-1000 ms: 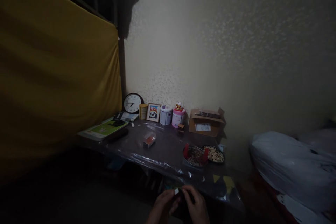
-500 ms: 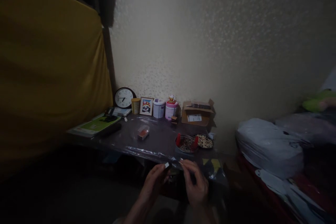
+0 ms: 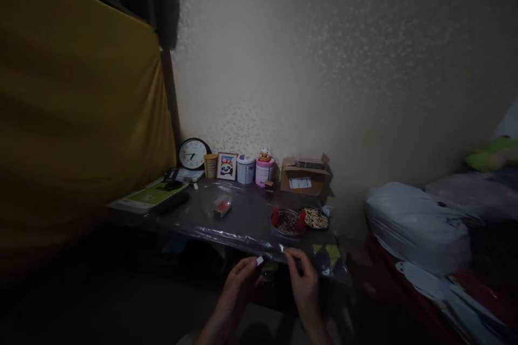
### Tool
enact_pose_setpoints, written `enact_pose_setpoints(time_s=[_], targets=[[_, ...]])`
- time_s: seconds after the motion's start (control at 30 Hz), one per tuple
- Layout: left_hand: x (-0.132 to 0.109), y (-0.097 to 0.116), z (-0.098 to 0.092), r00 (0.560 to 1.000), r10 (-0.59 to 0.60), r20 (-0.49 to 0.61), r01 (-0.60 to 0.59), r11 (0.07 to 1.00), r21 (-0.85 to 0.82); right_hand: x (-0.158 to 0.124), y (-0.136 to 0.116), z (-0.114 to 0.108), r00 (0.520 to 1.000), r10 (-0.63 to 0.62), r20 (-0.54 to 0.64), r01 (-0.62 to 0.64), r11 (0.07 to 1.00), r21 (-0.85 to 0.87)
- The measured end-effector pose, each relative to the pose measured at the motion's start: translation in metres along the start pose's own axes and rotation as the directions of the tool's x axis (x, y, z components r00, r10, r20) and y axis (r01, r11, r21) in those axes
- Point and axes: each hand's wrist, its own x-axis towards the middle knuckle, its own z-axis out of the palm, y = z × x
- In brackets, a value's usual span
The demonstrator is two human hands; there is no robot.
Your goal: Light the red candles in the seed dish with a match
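My left hand point(image 3: 239, 284) is closed round a small thing with a white, squarish end point(image 3: 259, 260) that shows past the fingertips; its kind is too dark to make out. My right hand point(image 3: 303, 280), a short way to the right, has thumb and forefinger pinched together. Whatever they hold is too small to name. Both hands are in front of the table's near edge. Just beyond the right hand stands a round dish with red handles point(image 3: 288, 222), with small dark bits in it. Beside it is a plate of short pale sticks point(image 3: 315, 218).
A small red box point(image 3: 222, 206) in clear plastic lies mid-table point(image 3: 246, 215). Along the wall stand a clock point(image 3: 193, 154), a framed panda picture point(image 3: 227, 166), tubs point(image 3: 245, 169) and an open cardboard box point(image 3: 303, 178). Green-covered books point(image 3: 151, 195) lie left; a white bag point(image 3: 416, 221) sits right.
My hands have drawn slightly apart, the right one moving a little to the right. The white end in my left hand shows more plainly. The camera view has shifted slightly.
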Motion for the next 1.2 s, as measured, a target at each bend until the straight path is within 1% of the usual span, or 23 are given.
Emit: enact_pose_setpoints(time_s=[0.17,0.4,0.5,0.67,0.77,0.83,0.93,1.0,1.03,1.1,1.13,1.17,1.2], targets=[[-0.005,0.000,0.007,0.999,-0.037,-0.020,0.037,0.999,-0.027,-0.012,-0.015,0.007,0.995,-0.087,0.054,0.086,0.996,0.027],[-0.011,-0.001,0.004,0.999,-0.029,-0.016,0.029,0.999,-0.036,-0.021,-0.018,0.008,0.973,-0.203,0.109,0.206,0.979,-0.010],[-0.013,-0.001,0.004,1.000,-0.020,-0.024,0.020,1.000,-0.022,-0.022,-0.021,0.008,0.959,-0.268,0.096,0.270,0.963,-0.012],[-0.012,-0.002,0.003,1.000,0.008,-0.002,-0.008,1.000,-0.018,-0.022,-0.023,0.007,0.933,-0.350,0.084,0.354,0.935,-0.036],[-0.012,-0.002,0.003,1.000,0.018,-0.011,-0.018,1.000,0.007,-0.020,-0.022,0.007,0.922,-0.379,0.084,0.383,0.922,-0.053],[-0.012,-0.002,0.004,0.999,0.024,-0.030,-0.024,1.000,0.016,-0.018,-0.024,0.004,0.923,-0.375,0.085,0.381,0.922,-0.068],[-0.013,0.000,0.005,0.999,0.023,-0.036,-0.022,1.000,0.012,-0.015,-0.034,-0.004,0.928,-0.372,0.036,0.374,0.924,-0.079],[-0.014,0.001,0.006,0.999,0.023,-0.037,-0.022,1.000,0.016,-0.015,-0.038,-0.007,0.910,-0.415,-0.004,0.414,0.908,-0.061],[-0.014,0.002,0.007,0.999,0.025,-0.046,-0.024,0.999,0.022,-0.015,-0.037,-0.006,0.895,-0.446,0.003,0.445,0.894,-0.052],[-0.014,0.003,0.010,0.998,0.037,-0.060,-0.035,0.999,0.035,-0.016,-0.028,-0.002,0.867,-0.494,0.064,0.498,0.866,-0.053],[-0.014,0.004,0.010,0.997,0.041,-0.060,-0.039,0.999,0.038,-0.016,-0.021,0.001,0.869,-0.483,0.113,0.491,0.868,-0.069],[-0.014,0.004,0.010,0.997,0.041,-0.061,-0.039,0.999,0.037,-0.015,-0.012,0.004,0.884,-0.454,0.112,0.464,0.880,-0.096],[-0.014,0.005,0.009,0.998,0.038,-0.059,-0.036,0.999,0.035,-0.013,-0.004,0.006,0.920,-0.380,0.092,0.389,0.914,-0.116]])
